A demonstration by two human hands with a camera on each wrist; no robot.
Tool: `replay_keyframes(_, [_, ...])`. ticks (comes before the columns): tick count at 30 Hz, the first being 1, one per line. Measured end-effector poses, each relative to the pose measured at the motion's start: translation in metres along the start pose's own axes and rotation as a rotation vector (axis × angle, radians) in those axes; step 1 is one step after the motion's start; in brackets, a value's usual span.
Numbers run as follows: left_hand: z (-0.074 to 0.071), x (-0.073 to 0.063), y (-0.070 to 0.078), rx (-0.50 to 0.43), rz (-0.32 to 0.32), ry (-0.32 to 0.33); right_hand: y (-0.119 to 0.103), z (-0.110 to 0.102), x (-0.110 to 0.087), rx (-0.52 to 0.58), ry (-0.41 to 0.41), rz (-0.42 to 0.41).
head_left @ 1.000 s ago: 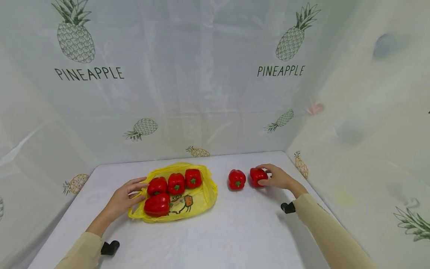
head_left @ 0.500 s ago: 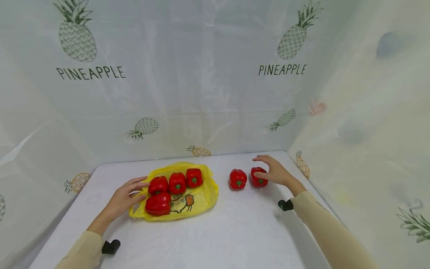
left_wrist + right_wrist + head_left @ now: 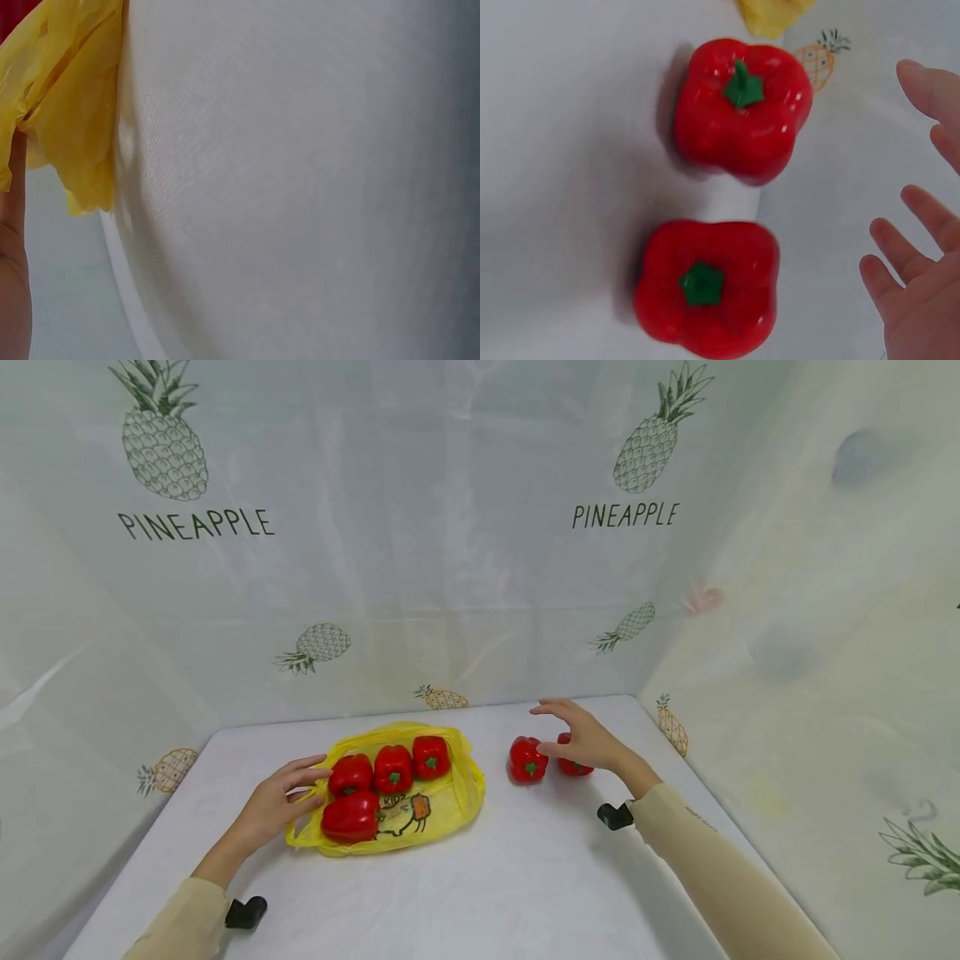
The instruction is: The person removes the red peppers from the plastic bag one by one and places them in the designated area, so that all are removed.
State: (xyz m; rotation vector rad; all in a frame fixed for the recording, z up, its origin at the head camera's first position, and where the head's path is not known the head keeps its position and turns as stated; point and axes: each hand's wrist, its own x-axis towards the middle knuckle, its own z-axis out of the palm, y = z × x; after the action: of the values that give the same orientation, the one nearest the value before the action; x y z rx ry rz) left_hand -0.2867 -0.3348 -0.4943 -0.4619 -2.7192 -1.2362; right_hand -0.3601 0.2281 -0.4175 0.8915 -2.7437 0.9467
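Observation:
My left hand point(image 3: 273, 807) is at the left edge of a yellow plastic bag point(image 3: 457, 814), its fingers reaching over the rim; in the left wrist view a finger point(image 3: 16, 176) lies against the crumpled bag point(image 3: 79, 120). On the bag's opened mouth lie several red bell peppers, among them a large one point(image 3: 351, 817) lying sideways. To the right, two more red peppers stand side by side on the table: a left one point(image 3: 528, 762) and a right one point(image 3: 576, 767), partly hidden by my right hand point(image 3: 592, 745). That hand hovers over them, fingers spread, holding nothing. Both peppers' green stems show in the right wrist view.
The white-covered table point(image 3: 465, 893) ends at a hanging sheet point(image 3: 450, 568) printed with pineapples, which also closes off both sides. Black wrist camera mounts sit on the left wrist point(image 3: 246, 912) and the right wrist point(image 3: 615, 816).
My right hand has let go of the right pepper, lifted off it, and moved left toward the other pepper. The left hand and the bag have stayed in place.

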Motion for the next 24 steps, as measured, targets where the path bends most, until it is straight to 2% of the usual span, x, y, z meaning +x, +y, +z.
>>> replay_keyframes(18, [0.000,0.000,0.004,-0.006,-0.023,-0.001,-0.061,0.027,0.024,0.062,-0.103,-0.070])
replay_keyframes(24, [0.000,-0.001,0.005,-0.006,-0.018,0.000,-0.082,0.046,0.036,0.076,-0.147,-0.144])
